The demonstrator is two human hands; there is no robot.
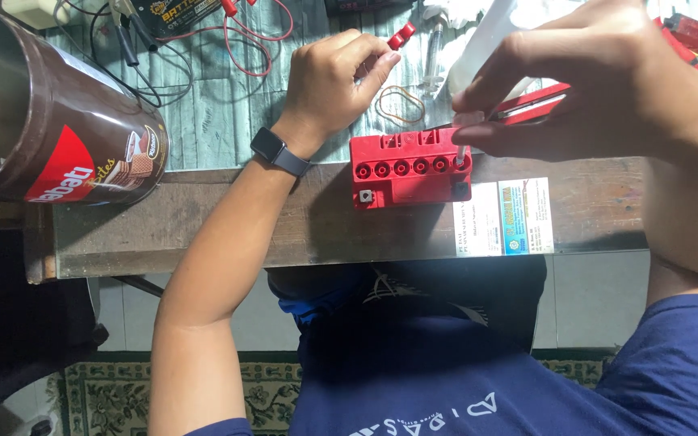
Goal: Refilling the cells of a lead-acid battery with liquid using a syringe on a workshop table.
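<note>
Our left hand (337,77) rests in a loose fist just behind the red battery (410,168) on the bench (203,218). Our right hand (591,81) pinches a thin tube (462,152) into its end hole.

Home workbench, test leads (244,36), battery (409,169)

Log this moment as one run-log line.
left hand: fist resting behind red battery | right hand: pinching thin tube into end cell hole | brown tin: at bench edge
</note>
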